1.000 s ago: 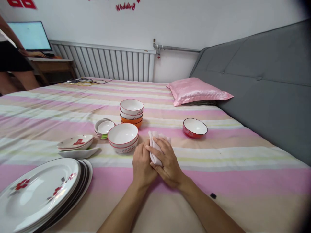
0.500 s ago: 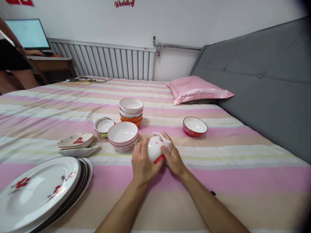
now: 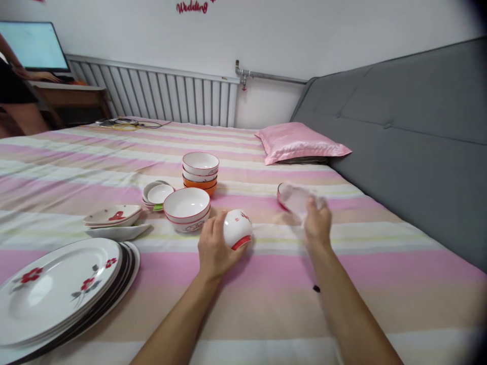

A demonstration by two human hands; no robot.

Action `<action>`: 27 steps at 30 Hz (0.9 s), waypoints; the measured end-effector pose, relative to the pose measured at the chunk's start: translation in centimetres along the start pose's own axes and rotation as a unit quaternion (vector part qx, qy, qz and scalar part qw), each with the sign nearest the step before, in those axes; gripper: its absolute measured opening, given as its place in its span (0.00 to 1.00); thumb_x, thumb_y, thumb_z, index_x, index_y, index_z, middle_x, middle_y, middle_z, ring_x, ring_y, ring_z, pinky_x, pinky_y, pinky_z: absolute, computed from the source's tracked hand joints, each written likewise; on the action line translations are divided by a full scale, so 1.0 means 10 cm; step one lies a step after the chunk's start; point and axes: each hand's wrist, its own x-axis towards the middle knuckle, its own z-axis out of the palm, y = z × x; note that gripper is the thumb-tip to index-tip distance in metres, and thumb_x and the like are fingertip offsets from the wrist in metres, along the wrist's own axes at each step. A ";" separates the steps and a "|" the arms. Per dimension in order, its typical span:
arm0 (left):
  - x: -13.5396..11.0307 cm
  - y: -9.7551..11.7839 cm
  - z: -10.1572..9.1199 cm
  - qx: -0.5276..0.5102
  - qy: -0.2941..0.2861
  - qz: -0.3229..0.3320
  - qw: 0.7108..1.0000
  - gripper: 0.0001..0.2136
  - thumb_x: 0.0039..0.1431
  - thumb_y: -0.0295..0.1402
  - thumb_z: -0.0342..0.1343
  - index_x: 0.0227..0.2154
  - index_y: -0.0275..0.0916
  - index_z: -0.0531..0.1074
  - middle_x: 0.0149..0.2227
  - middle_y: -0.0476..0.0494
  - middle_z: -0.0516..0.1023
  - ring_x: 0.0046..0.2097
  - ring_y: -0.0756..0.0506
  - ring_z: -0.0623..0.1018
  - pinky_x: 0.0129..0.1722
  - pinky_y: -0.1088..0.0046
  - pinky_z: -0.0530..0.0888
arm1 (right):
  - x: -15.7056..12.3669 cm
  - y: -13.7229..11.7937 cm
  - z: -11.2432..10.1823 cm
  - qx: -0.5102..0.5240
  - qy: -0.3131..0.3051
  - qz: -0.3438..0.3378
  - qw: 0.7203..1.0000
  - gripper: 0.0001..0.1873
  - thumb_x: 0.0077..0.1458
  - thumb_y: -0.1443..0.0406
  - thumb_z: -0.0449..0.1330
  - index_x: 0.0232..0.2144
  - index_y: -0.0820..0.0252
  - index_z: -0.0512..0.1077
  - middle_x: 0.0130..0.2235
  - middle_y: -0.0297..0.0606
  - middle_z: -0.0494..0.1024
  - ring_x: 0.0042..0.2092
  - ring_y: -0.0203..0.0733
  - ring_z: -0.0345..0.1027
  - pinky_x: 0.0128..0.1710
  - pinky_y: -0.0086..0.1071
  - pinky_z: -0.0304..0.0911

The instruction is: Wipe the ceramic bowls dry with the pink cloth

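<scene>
My left hand point(image 3: 216, 248) is closed round a small white bowl point(image 3: 236, 228) with red markings, tilted so that its outside faces me. My right hand point(image 3: 318, 223) grips a pale cloth point(image 3: 299, 200), smeared by motion. The cloth hangs in front of a red bowl point(image 3: 280, 198) and hides most of it. Left of the held bowl stand two nested white bowls point(image 3: 186, 205) with red rims. Behind them rises a stack of white and orange bowls point(image 3: 200, 175).
Small dishes point(image 3: 160, 194) and leaf-shaped dishes point(image 3: 114, 218) lie on the left, with a stack of plates point(image 3: 57, 284) nearer me. A pink pillow point(image 3: 300, 142) rests by the grey headboard point(image 3: 411, 111). A person point(image 3: 19, 96) stands at a desk with a monitor point(image 3: 34, 48).
My right hand has left the white bowl and swung right with the cloth, over the red bowl. My left hand keeps hold of the white bowl. The view has shifted slightly.
</scene>
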 end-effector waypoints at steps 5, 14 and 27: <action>-0.01 0.00 0.01 0.004 0.008 0.007 1.000 0.36 0.42 0.44 0.64 0.55 0.37 0.62 0.46 0.35 0.71 0.47 0.35 0.73 0.42 0.61 0.73 | 0.49 0.23 -0.64 -0.254 0.079 -0.106 0.958 0.28 0.53 0.67 0.46 0.57 0.65 0.60 0.60 0.51 0.62 0.62 0.53 0.52 0.59 0.50 0.46; -0.05 -0.02 0.01 0.016 0.028 0.025 0.999 0.36 0.42 0.47 0.63 0.55 0.37 0.63 0.47 0.34 0.71 0.48 0.35 0.74 0.43 0.62 0.73 | 0.08 0.39 -1.30 -0.256 -0.273 0.092 0.923 0.17 0.52 0.53 0.53 0.29 0.59 0.73 0.28 0.41 0.76 0.31 0.47 0.69 0.37 0.42 0.66; -0.49 0.04 -0.36 -0.022 0.127 0.099 0.987 0.36 0.45 0.43 0.64 0.56 0.35 0.59 0.46 0.32 0.71 0.48 0.36 0.74 0.48 0.57 0.72 | -2.03 -0.93 -1.69 -0.084 -0.662 0.219 0.712 0.17 0.55 0.51 0.57 0.34 0.56 0.77 0.36 0.37 0.76 0.41 0.44 0.68 0.44 0.34 0.63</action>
